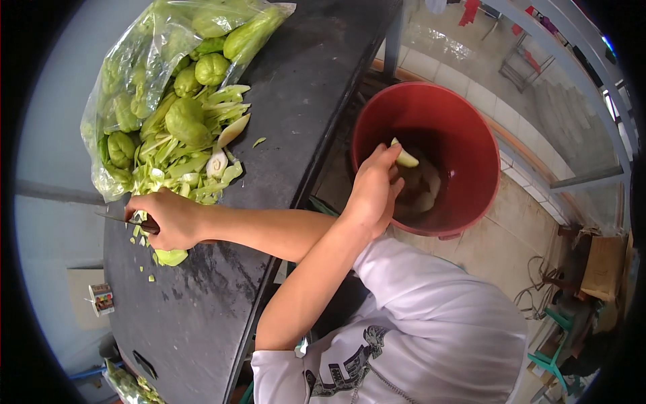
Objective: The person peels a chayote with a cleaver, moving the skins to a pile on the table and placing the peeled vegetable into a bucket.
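Red bucket [474, 151] is standing off the bench [222, 316]'s right edge. Left hand [371, 188] is hovering over its mouth, half-curled, pale piece [407, 158] at fingertips, long axis slanting away from bench; can't tell if gripped. Right hand [176, 219] is gripping knife [153, 225] near left edge.

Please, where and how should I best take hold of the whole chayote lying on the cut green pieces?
Probably grip the whole chayote across its rounded sides, from above and the right: it rests on the cut green pieces, its top looks uncovered, and the clear bag lies to its left.
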Available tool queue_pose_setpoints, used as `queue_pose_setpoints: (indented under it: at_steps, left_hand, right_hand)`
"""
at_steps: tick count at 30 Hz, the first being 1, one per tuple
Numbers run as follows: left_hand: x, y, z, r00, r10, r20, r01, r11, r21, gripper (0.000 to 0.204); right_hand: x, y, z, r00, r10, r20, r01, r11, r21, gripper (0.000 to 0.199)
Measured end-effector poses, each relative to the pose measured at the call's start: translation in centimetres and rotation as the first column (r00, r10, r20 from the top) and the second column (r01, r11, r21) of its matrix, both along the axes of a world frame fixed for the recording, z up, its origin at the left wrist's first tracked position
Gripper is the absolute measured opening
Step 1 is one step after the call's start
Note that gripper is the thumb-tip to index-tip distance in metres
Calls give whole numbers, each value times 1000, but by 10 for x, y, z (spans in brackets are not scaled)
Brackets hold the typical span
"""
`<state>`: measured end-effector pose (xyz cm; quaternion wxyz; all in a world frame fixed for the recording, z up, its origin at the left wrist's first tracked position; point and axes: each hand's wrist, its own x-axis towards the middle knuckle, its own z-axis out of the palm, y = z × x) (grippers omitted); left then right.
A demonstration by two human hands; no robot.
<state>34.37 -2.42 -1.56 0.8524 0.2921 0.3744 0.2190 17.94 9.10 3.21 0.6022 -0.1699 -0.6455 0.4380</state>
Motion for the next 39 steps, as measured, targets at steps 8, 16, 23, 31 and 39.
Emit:
queue_pose_setpoints:
  at_steps: [8, 16, 23, 31, 39]
  left_hand:
    - [-87, 2, 60, 984, -130, 125, 75, 925, 374, 55]
    - [-288, 28, 128, 882, 470, 29, -222, 362, 905, 49]
    - [-371, 52, 70, 193, 814, -548, 599, 345, 723, 62]
    - [-379, 62, 53, 169, 650, -741, 652, 490, 578, 66]
    - [-368, 48, 47, 11, 718, -696, 580, 562, 590, 57]
  right_hand:
    - [-1, -9, 3, 999, -43, -22, 43, 999, -4, 33]
    - [19, 17, 14, 982, 173, 69, -150, 953, -262, 44]
    - [9, 36, 61, 821, 173, 544, -150, 985, -85, 57]
    - [-19, 58, 75, 693, -72, 718, -98, 976, 192, 23]
    - [-10, 74, 41, 895, 32, 446, 2, 997, -76, 22]
